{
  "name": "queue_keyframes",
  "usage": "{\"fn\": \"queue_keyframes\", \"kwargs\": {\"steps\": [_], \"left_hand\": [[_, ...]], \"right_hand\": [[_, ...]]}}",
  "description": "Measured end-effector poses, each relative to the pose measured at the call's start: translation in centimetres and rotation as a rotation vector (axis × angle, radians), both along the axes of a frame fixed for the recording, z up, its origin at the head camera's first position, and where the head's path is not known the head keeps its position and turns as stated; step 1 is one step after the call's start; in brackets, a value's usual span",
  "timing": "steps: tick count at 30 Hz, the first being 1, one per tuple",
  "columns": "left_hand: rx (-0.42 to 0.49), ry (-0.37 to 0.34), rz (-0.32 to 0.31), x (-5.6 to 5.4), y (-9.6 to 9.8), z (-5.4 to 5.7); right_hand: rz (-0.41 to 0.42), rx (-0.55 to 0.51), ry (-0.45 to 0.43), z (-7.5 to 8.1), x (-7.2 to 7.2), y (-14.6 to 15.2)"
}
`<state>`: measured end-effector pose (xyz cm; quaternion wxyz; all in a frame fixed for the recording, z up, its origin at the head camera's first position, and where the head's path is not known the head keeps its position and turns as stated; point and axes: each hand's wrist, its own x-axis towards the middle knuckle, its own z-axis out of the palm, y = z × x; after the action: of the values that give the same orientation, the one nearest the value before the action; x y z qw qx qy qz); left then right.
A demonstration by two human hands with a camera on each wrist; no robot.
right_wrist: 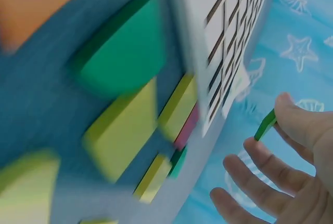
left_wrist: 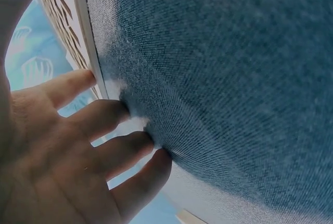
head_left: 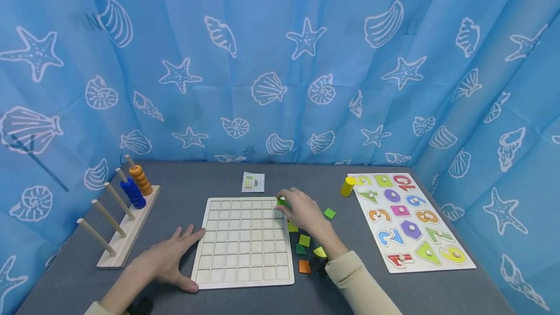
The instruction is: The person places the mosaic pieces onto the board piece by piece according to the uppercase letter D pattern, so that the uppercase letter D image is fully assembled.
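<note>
Cream sleeve [head_left: 363,283] fabric comes nearest the camera, cut off by the bottom edge, with a dark object [head_left: 319,266] at the wrist too dim to make out; beyond it the right hand [head_left: 302,213] pinches a green tile [head_left: 281,202] between thumb and finger at the upper right corner of the grid board [head_left: 242,247], the tile partly covered by the fingers; whether it touches the board, I cannot tell from the head view; the left hand [head_left: 168,259] lies with fingers spread wide, thumb and forefinger at the board's left edge; beside the board's right edge lie an orange tile [head_left: 305,266], a dark green tile [head_left: 300,249] and yellow-green ones, some partly hidden by the right hand and forearm; a pink tile [right_wrist: 188,128] shows only in the right wrist view, mostly behind a yellow one, the nearer pieces blurred; behind the board sits a card [head_left: 253,182], its print too small to read; a peg stacker [head_left: 133,230] stands left, a number puzzle [head_left: 409,222] lies right.
</note>
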<state>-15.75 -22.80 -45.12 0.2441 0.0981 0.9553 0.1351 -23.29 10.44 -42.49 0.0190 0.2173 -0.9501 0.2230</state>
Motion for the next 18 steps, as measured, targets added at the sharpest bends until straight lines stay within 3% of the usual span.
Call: {"fn": "queue_keyframes", "kwargs": {"steps": [11,18], "left_hand": [[-0.021,-0.012,0.019,0.0,0.0,0.0],[-0.031,-0.005,0.02,0.0,0.4,0.2]], "right_hand": [[0.095,0.059,0.038,-0.4,0.0,-6.3],[0.129,0.16,0.039,-1.5,0.2,-10.3]]}}
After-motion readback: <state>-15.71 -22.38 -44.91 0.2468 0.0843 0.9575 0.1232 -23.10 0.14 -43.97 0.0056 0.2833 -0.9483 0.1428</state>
